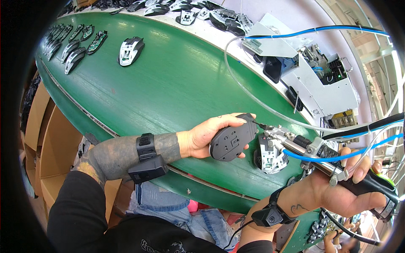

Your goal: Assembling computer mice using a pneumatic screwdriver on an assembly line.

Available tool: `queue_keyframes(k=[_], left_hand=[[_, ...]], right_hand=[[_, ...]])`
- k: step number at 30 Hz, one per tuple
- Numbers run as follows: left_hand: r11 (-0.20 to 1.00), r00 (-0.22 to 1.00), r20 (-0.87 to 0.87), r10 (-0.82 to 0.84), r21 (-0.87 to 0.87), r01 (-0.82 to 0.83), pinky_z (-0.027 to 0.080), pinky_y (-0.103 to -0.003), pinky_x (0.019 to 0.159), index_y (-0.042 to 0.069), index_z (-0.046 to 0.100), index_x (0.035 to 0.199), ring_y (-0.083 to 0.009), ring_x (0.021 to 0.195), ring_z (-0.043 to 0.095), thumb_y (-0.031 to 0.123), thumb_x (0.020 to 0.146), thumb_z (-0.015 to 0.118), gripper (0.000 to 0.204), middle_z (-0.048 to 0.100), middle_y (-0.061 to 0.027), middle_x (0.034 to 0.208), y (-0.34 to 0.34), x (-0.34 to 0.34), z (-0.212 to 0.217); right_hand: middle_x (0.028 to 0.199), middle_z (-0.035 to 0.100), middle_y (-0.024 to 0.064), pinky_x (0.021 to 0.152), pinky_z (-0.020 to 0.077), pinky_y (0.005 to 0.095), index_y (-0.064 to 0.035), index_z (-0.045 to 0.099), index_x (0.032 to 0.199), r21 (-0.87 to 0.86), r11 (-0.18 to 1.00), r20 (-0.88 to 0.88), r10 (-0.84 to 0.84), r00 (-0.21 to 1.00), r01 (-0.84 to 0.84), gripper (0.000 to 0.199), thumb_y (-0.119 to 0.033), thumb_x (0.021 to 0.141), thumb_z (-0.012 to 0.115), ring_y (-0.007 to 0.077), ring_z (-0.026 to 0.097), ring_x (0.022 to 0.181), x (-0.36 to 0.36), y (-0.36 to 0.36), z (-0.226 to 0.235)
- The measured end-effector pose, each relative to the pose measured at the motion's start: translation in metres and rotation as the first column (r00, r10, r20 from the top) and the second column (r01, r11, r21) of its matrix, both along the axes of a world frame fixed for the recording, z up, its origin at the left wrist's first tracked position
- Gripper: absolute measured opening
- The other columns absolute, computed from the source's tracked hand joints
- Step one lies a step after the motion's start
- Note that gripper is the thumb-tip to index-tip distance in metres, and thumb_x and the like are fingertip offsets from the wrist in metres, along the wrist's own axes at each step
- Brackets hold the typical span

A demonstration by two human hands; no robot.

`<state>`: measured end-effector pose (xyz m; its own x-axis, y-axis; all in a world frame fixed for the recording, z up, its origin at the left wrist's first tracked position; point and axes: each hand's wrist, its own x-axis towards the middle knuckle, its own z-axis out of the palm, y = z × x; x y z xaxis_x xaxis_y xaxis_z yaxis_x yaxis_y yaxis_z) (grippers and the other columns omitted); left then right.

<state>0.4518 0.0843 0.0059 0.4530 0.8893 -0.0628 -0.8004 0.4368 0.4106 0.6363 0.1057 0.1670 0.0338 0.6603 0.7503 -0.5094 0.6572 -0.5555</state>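
My left hand (pixel 206 134) is closed around a black computer mouse (pixel 232 141), its flat underside turned up toward me. My right hand (pixel 346 189) grips an electric screwdriver (pixel 303 145) fitted with a metal nozzle, a blue air hose and clear tubing. The driver's tip meets or nearly meets the far edge of the mouse; whether it touches I cannot tell. Just beyond, below the driver's nozzle, a white and black mouse shell (pixel 272 156) with its inside exposed lies on the green belt (pixel 177 92).
More mouse shells and green circuit boards (pixel 98 42) sit in rows at the far left. One shell (pixel 130 51) stands alone on the belt. A white screw-feeding machine (pixel 320 84) is at the back right, linked by hoses. Cardboard boxes (pixel 55 147) stand at the left.
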Motion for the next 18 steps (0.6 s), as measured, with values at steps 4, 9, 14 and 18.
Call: queue_keyframes(k=[4, 9, 14, 18], left_hand=[[0.97, 0.937, -0.253, 0.24, 0.016, -0.244, 0.055, -0.038, 0.074, 0.01, 0.041, 0.132, -0.0231, 0.084, 0.06, 0.025, 0.088, 0.054, 0.048, 0.052, -0.0098, 0.109, 0.011, -0.003, -0.006], [0.887, 0.888, -0.156, 0.432, -0.105, -0.45, 0.055, -0.039, 0.074, 0.012, 0.047, 0.124, -0.022, 0.083, 0.06, 0.026, 0.086, 0.055, 0.042, 0.054, -0.0084, 0.104, 0.024, -0.022, -0.01], [0.922, 0.922, 0.021, 0.388, -0.005, -0.388, 0.054, -0.039, 0.077, 0.012, 0.042, 0.129, -0.0219, 0.086, 0.058, 0.028, 0.086, 0.053, 0.048, 0.051, -0.0088, 0.107, 0.016, -0.029, -0.006], [0.93, 0.929, 0.044, 0.367, -0.004, -0.367, 0.054, -0.039, 0.077, 0.011, 0.041, 0.129, -0.0218, 0.087, 0.057, 0.028, 0.086, 0.052, 0.048, 0.049, -0.0092, 0.108, 0.017, -0.029, -0.006]], right_hand=[[0.068, 0.047, 0.0026, 0.053, 0.0368, 0.025, -0.0027, 0.047, 0.104, 0.025, 0.997, 0.04, -0.073, 0.997, 0.072, 0.061, -0.061, 0.085, 0.051, 0.0107, 0.042, 0.053, -0.003, 0.002, 0.002], [0.065, 0.043, -0.0008, 0.063, 0.0426, 0.0275, -0.0043, 0.041, 0.104, -0.04, 0.984, -0.018, 0.176, 0.984, -0.176, 0.059, -0.053, 0.08, 0.064, 0.011, 0.045, 0.057, 0.002, -0.01, 0.005], [0.062, 0.047, 0.0044, 0.055, 0.0373, 0.0292, -0.0067, 0.04, 0.106, -0.11, 0.942, -0.025, 0.317, 0.948, -0.318, 0.049, -0.043, 0.083, 0.064, 0.0162, 0.047, 0.052, -0.022, -0.021, -0.001], [0.061, 0.047, 0.0044, 0.056, 0.0374, 0.0296, -0.0073, 0.04, 0.105, -0.189, 0.935, 0.023, 0.309, 0.951, -0.299, 0.048, -0.042, 0.082, 0.064, 0.0165, 0.047, 0.052, -0.022, -0.024, 0.004]])
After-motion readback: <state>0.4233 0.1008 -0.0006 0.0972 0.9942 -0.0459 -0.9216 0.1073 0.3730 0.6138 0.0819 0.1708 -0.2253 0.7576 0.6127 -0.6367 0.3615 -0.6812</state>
